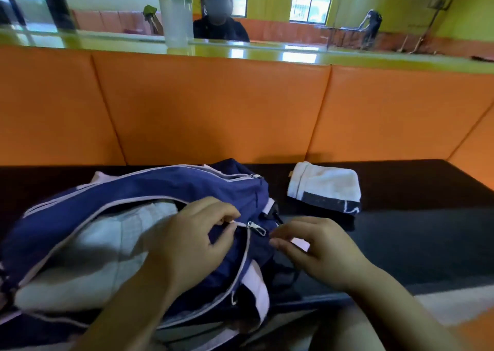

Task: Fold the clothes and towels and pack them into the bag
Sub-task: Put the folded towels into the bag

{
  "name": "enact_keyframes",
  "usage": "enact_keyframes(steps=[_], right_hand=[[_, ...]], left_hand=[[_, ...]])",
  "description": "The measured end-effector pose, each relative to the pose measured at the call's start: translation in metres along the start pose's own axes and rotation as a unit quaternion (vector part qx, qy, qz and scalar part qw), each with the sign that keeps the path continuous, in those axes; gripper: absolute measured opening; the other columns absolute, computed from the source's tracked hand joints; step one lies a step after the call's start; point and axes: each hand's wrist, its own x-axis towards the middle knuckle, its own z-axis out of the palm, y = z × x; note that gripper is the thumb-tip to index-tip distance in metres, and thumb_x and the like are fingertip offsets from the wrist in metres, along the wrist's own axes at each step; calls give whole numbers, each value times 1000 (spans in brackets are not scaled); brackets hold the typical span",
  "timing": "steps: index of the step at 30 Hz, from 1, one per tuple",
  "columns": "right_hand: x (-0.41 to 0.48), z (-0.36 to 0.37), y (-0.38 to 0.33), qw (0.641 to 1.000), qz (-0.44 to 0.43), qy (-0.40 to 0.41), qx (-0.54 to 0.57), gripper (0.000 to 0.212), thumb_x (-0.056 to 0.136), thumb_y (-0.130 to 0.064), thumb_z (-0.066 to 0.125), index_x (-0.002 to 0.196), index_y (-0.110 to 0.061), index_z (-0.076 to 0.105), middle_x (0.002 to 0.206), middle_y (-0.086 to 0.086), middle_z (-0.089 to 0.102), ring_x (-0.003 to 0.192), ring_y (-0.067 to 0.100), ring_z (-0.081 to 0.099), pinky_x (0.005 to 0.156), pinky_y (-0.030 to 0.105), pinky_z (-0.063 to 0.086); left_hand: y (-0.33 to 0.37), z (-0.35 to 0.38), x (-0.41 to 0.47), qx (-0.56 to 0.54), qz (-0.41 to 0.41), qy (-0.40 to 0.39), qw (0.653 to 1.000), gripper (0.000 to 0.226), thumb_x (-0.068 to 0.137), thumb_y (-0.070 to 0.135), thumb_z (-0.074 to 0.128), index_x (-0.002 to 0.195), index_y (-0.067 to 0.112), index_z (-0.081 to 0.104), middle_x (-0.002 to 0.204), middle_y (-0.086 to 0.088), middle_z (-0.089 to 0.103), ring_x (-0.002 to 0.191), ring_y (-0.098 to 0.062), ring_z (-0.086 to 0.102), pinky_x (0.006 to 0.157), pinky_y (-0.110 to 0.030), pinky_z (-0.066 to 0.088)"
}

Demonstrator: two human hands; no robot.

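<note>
A navy blue bag (160, 190) with white zip trim lies on its side on the dark seat. Its main opening gapes and shows folded white cloth (88, 249) inside. My left hand (187, 235) rests on the bag and pinches the white zip tape just left of the metal zip slider (254, 226). My right hand (320, 251) hovers just right of the slider, fingers curled and apart, holding nothing. A folded white towel (324, 183) lies on a folded dark garment (331, 203) on the seat to the bag's right.
An orange padded backrest (240, 110) rises behind the seat, topped by a glossy green ledge (267, 52) with a clear plastic jug (173, 16). A person sits beyond the ledge. Dark seat surface (414, 230) extends to the right of the bag.
</note>
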Motion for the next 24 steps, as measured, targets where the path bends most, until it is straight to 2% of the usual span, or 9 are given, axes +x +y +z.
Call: enact_keyframes(steps=[2, 5, 8, 10, 14, 17, 21, 23, 24], right_hand=[[-13, -17, 27, 998, 63, 28, -4, 27, 87, -49, 52, 89, -29, 70, 83, -15, 69, 76, 0, 62, 64, 27, 51], [-29, -40, 70, 986, 152, 47, -56, 18, 85, -46, 60, 89, -32, 69, 84, -16, 69, 75, 3, 63, 63, 33, 52], [-34, -56, 111, 971, 200, 42, -126, 13, 84, -42, 64, 86, -30, 69, 81, -12, 69, 71, 8, 63, 57, 34, 51], [-32, -63, 135, 960, 233, 29, -152, 14, 85, -43, 62, 88, -31, 68, 83, -11, 68, 75, 13, 63, 58, 33, 50], [-24, -66, 180, 950, 272, 29, -152, 19, 86, -42, 61, 98, -30, 67, 92, -9, 67, 88, 15, 63, 66, 35, 51], [-16, -61, 207, 945, 279, -4, -168, 43, 83, -44, 63, 122, -26, 57, 116, -7, 61, 106, 19, 55, 80, 34, 49], [-7, -48, 233, 936, 272, -133, -180, 79, 76, -50, 68, 143, -31, 30, 152, -8, 27, 139, 21, 24, 101, 41, 38], [-8, -41, 241, 924, 285, -177, -184, 81, 77, -48, 67, 145, -34, 25, 156, -11, 19, 142, 20, 18, 104, 42, 34], [-11, -36, 245, 925, 286, -171, -182, 74, 80, -44, 65, 143, -35, 27, 154, -12, 21, 140, 19, 23, 102, 40, 36]], left_hand=[[10, 23, 15, 0, 3, -22, 1000, 23, 82, 39, 44, 89, 30, 63, 85, 16, 61, 80, 0, 55, 67, -15, 43], [24, 56, 42, 23, 36, -53, 998, 24, 81, 38, 41, 87, 30, 63, 82, 14, 62, 76, -4, 54, 59, -19, 45], [33, 89, 77, 61, 62, -88, 992, 24, 79, 35, 39, 82, 30, 62, 77, 11, 62, 71, -11, 58, 52, -28, 48], [38, 110, 100, 80, 76, -108, 988, 26, 78, 35, 38, 83, 28, 63, 78, 10, 63, 73, -14, 60, 54, -30, 47], [40, 150, 145, 125, 68, -182, 973, 23, 87, 32, 41, 95, 24, 61, 97, 5, 62, 91, -20, 57, 70, -33, 47], [35, 178, 171, 180, 43, -246, 951, 23, 90, 30, 44, 108, 22, 56, 112, 2, 57, 102, -23, 53, 73, -34, 43], [20, 213, 182, 181, 2, -321, 930, 53, 89, 28, 49, 139, 23, 33, 140, 0, 38, 127, -25, 35, 93, -39, 41], [12, 224, 180, 188, -11, -361, 913, 67, 90, 31, 51, 147, 25, 17, 154, 1, 19, 140, -26, 18, 106, -41, 33], [8, 229, 178, 191, -18, -374, 907, 71, 90, 32, 52, 148, 26, 12, 156, 3, 12, 142, -25, 12, 109, -42, 30]])
